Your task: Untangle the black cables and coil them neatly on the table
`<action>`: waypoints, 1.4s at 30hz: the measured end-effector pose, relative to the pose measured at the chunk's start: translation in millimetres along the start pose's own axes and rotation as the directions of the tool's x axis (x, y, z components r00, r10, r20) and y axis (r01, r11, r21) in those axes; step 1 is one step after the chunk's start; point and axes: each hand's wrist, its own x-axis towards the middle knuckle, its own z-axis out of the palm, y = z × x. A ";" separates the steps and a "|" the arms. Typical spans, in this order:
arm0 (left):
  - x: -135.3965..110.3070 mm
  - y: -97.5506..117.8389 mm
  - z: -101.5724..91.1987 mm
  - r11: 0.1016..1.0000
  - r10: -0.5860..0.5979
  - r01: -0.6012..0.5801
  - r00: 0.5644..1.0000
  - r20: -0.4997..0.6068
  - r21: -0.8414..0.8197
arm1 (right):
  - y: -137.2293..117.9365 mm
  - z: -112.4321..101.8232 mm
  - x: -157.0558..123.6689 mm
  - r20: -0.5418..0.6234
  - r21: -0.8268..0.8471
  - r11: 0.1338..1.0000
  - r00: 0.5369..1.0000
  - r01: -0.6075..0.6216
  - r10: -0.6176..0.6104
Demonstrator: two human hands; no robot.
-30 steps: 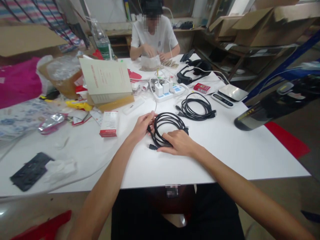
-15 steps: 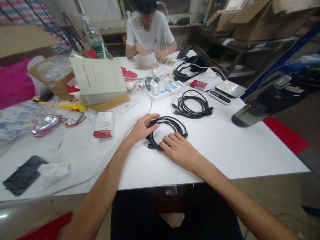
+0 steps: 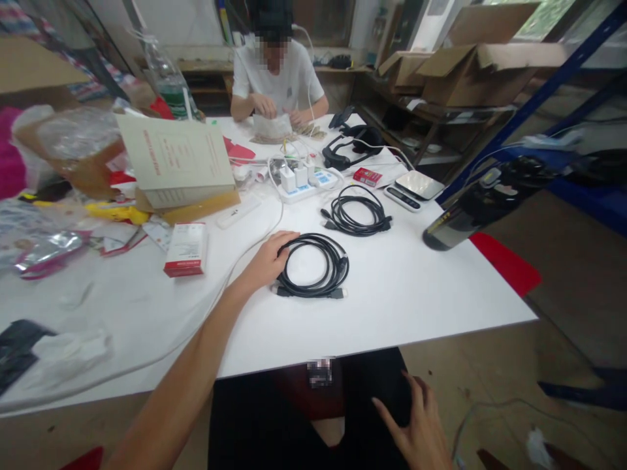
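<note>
A coiled black cable lies flat near the table's front, its two connector ends along the lower side. My left hand grips the left edge of this coil between thumb and fingers; part of the grip is hidden. Off the table, my right hand hovers over my right thigh with fingers apart and nothing in it. A second coiled black cable rests farther back to the right.
Around the coils are a red-and-white box, a white power strip, a small scale and a black bottle. Clutter and an open carton fill the left. Across the table sits a person handling a clear bag.
My right hand has let go of the front coil and moved down and right, off the table. My left hand stays at the coil's left edge. The view has shifted slightly right.
</note>
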 end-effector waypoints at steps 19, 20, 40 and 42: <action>157.4 70.3 73.2 0.778 0.102 -0.368 0.874 0.476 0.509 | 13.0 -0.8 -18.2 -0.011 0.115 0.984 0.991 -0.135 0.137; 167.6 67.9 77.4 0.757 0.057 -0.379 0.850 0.524 0.532 | 16.4 -2.3 -20.0 -0.001 0.133 0.979 0.987 -0.157 0.158; 184.3 148.2 26.3 0.875 0.398 -0.404 0.914 0.079 0.268 | 16.5 -2.1 -6.9 0.014 0.188 0.979 0.997 -0.082 0.080; 156.4 175.4 21.3 0.831 0.469 -0.486 0.874 0.129 0.272 | 13.1 -1.9 -8.6 -0.032 0.202 0.978 0.998 -0.044 0.052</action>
